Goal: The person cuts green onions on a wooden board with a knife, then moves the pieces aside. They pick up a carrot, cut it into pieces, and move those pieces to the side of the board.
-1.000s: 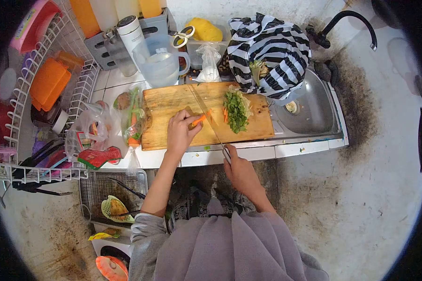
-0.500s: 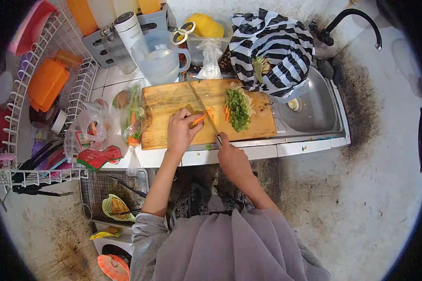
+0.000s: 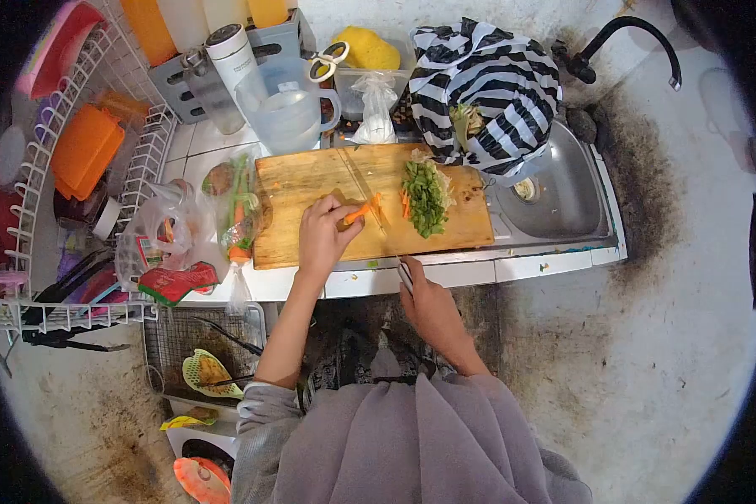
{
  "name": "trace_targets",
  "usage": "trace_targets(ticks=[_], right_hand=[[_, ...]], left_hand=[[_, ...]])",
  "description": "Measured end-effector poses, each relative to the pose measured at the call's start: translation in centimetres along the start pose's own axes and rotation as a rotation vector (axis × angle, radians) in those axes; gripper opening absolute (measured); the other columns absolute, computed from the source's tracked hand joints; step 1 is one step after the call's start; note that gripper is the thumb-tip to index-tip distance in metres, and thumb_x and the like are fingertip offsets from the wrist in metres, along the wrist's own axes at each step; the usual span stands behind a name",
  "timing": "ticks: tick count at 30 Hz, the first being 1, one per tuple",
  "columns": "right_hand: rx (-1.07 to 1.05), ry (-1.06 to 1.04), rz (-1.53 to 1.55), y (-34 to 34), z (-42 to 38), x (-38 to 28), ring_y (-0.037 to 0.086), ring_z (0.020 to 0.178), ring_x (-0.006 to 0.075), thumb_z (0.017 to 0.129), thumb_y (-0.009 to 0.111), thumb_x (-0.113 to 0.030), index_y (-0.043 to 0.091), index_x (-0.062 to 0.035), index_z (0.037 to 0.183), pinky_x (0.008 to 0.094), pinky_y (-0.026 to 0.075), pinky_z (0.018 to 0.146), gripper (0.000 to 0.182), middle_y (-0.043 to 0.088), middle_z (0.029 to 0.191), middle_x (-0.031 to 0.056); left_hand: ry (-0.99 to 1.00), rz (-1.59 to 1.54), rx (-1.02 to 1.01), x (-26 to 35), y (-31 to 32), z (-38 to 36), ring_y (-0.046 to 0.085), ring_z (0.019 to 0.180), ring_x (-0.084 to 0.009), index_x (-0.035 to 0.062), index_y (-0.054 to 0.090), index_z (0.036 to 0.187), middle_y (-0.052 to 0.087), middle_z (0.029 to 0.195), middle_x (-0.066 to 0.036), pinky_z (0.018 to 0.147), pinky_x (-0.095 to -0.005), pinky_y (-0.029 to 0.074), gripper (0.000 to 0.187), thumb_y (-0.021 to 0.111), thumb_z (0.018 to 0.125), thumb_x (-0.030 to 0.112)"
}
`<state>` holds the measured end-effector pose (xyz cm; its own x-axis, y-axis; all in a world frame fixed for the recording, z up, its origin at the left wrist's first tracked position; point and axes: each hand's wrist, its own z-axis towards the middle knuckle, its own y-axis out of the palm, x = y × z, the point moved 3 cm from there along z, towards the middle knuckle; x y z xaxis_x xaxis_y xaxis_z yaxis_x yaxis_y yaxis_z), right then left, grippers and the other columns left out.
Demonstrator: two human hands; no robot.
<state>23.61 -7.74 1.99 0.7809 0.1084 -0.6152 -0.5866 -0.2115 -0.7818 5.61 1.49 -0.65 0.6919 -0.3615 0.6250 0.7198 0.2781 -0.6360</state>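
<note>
A piece of carrot [image 3: 357, 213] lies on the wooden cutting board [image 3: 302, 181], pinched in the fingers of my left hand [image 3: 323, 235]. Thin carrot strips [image 3: 376, 204] are at its right end. My right hand [image 3: 428, 307], at the board's front edge, is closed around the handle of a long knife [image 3: 364, 185]. The blade, partly blurred, slants up and left across the board, beside the carrot. To the right on the board is a pile of chopped greens [image 3: 426, 197], with a few carrot strips on its left and pale shreds on its right.
Left of the board are plastic bags of vegetables [image 3: 239, 206] and a white wire rack [image 3: 134, 181]. Behind it stand a clear jug [image 3: 286, 118] and a tied bag of white powder [image 3: 375, 118]. A striped plastic bag [image 3: 487, 92] covers part of the sink [image 3: 571, 202].
My right hand has moved slightly right and toward me with the knife, and its handle is now tilted more. My left hand has stayed nearly still on the carrot.
</note>
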Motion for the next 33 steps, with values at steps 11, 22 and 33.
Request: trace_targets(ticks=[11, 22, 33], right_hand=[[-0.173, 0.001, 0.087, -1.9, 1.0, 1.3, 0.059, 0.069, 0.0459, 0.088, 0.051, -0.015, 0.031, -0.0056, 0.129, 0.0541, 0.044, 0.061, 0.046, 0.059, 0.069, 0.0276], [-0.08, 0.027, -0.258, 1.3, 1.9, 0.4, 0.062, 0.063, 0.041, 0.087, 0.049, -0.015, 0.035, -0.0031, 0.123, 0.0516, 0.049, 0.057, 0.04, 0.06, 0.063, 0.0216], [0.055, -0.099, 0.093, -0.3, 0.8, 1.0, 0.06, 0.066, 0.045, 0.088, 0.053, -0.015, 0.034, -0.0054, 0.124, 0.0534, 0.046, 0.059, 0.042, 0.06, 0.069, 0.0261]], left_hand=[[0.009, 0.025, -0.032, 0.0, 0.0, 0.2, 0.05, 0.073, -0.0247, 0.0067, 0.071, 0.093, 0.045, 0.071, -0.008, 0.07, -0.0357, 0.041, 0.024, 0.072, 0.07, 0.012], [-0.05, -0.024, -0.089, -0.9, 0.5, 0.0, 0.052, 0.076, -0.0243, 0.0088, 0.072, 0.093, 0.05, 0.074, -0.006, 0.073, -0.0365, 0.04, 0.024, 0.072, 0.07, 0.016], [-0.022, -0.032, -0.035, -0.3, 0.1, 0.0, 0.052, 0.067, -0.0231, 0.0028, 0.07, 0.093, 0.052, 0.07, -0.01, 0.064, -0.0324, 0.043, 0.023, 0.073, 0.071, 0.009]])
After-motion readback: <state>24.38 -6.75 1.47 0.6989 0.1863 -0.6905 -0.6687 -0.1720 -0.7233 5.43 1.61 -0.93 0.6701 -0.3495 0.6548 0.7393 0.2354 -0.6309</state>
